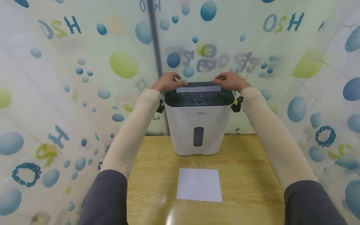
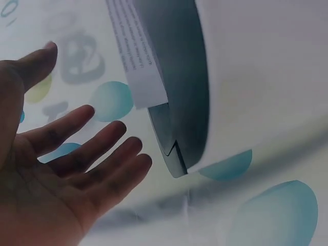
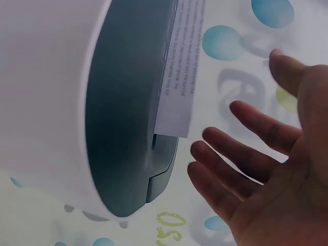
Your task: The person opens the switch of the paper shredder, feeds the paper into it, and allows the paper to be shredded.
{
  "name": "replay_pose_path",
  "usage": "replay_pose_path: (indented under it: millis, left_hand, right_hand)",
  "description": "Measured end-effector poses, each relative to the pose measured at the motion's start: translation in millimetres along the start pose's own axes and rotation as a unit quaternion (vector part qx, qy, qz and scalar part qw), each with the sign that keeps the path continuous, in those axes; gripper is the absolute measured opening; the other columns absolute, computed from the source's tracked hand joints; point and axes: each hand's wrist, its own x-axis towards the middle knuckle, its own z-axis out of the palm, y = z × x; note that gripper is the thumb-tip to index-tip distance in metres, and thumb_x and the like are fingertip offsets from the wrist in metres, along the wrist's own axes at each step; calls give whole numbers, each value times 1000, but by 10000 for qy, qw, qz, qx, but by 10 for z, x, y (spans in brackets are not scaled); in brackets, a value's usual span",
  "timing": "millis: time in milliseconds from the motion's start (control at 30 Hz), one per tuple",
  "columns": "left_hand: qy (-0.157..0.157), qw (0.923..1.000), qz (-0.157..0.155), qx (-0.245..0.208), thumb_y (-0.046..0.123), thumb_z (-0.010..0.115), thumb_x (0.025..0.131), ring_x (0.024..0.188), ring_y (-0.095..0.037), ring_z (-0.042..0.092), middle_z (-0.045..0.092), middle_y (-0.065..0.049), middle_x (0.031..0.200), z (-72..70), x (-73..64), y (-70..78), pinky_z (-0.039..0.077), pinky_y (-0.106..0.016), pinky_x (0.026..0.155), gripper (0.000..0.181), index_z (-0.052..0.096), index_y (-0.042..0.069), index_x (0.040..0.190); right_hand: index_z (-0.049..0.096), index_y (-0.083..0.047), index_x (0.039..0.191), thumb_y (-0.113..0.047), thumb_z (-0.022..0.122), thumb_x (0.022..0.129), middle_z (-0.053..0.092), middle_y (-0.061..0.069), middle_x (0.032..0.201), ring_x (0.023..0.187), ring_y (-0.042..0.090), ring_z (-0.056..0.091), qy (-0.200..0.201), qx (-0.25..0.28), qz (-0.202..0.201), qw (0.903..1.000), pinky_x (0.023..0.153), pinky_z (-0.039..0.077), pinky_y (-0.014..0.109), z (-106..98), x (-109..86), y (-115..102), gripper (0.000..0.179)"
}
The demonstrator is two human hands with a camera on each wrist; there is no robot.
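A white paper shredder (image 1: 182, 125) with a dark top (image 1: 174, 100) stands upright at the back of the table. A printed sheet of paper (image 1: 198, 89) sticks up out of its slot; lines of text show on the sheet (image 2: 146, 84) in the left wrist view. My left hand (image 1: 169, 82) hovers over the shredder's left end, fingers spread and apart from the sheet (image 3: 177, 113). Over the right end is my right hand (image 1: 231, 81), its fingers likewise spread and holding nothing. Both palms show in the wrist views, with the left hand (image 2: 66, 169) and right hand (image 3: 277, 174) beside the paper.
A stack of white paper (image 1: 199, 185) lies flat on the wooden table (image 1: 244, 175) in front of the shredder. A patterned curtain (image 1: 123, 37) hangs close behind the shredder and along both sides.
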Motion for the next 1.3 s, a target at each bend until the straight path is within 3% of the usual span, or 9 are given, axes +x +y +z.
replay_pose_path:
  millis: [167, 433, 600, 767, 967, 1300]
  left_hand:
    - [185, 9998, 100, -7, 65, 61, 94, 144, -33, 46, 46, -16, 157, 7, -61, -14, 42, -50, 115, 83, 43, 12, 154]
    - [476, 9985, 151, 225, 79, 58, 87, 157, -31, 22, 19, -10, 171, 31, -246, -76, 29, -55, 124, 100, 24, 25, 164]
    - [798, 9958, 365, 255, 80, 60, 84, 158, -31, 19, 16, -7, 171, 109, -412, -175, 29, -58, 123, 104, 19, 29, 165]
    - [1084, 9926, 528, 155, 81, 63, 81, 159, -28, 15, 13, -4, 172, 229, -608, -291, 31, -61, 121, 107, 15, 35, 165]
    - [1481, 9863, 716, 143, 80, 65, 80, 159, -29, 16, 15, -4, 172, 427, -795, -508, 32, -61, 120, 110, 14, 32, 165]
    - [1909, 9794, 629, -178, 74, 71, 81, 156, -31, 22, 15, -6, 171, 842, -1087, -815, 36, -61, 117, 110, 10, 36, 165]
  right_hand:
    - [38, -13, 158, -68, 47, 99, 37, 17, 164, 149, 39, 38, 44, 188, -116, 9997, 118, 35, 60, 1, -63, 33, 81]
    - [29, -20, 163, -73, 49, 95, 23, 12, 171, 155, 40, 26, 547, 135, -214, 9982, 122, 26, 64, 20, -248, 110, 88]
    - [25, -19, 164, -72, 51, 95, 15, 11, 173, 159, 38, 15, 746, 94, -390, 9964, 124, 19, 64, 91, -393, 227, 91]
    - [23, -20, 164, -73, 53, 94, 11, 12, 174, 160, 39, 8, 912, 4, -405, 9950, 123, 16, 68, 198, -551, 388, 93]
    - [20, -22, 165, -71, 59, 92, 11, 15, 173, 158, 45, 10, 1169, -80, -377, 9924, 121, 16, 72, 387, -779, 570, 96]
    - [17, -18, 166, -62, 68, 91, 12, 14, 173, 159, 42, 11, 1625, 144, -374, 9859, 122, 15, 70, 789, -1093, 836, 100]
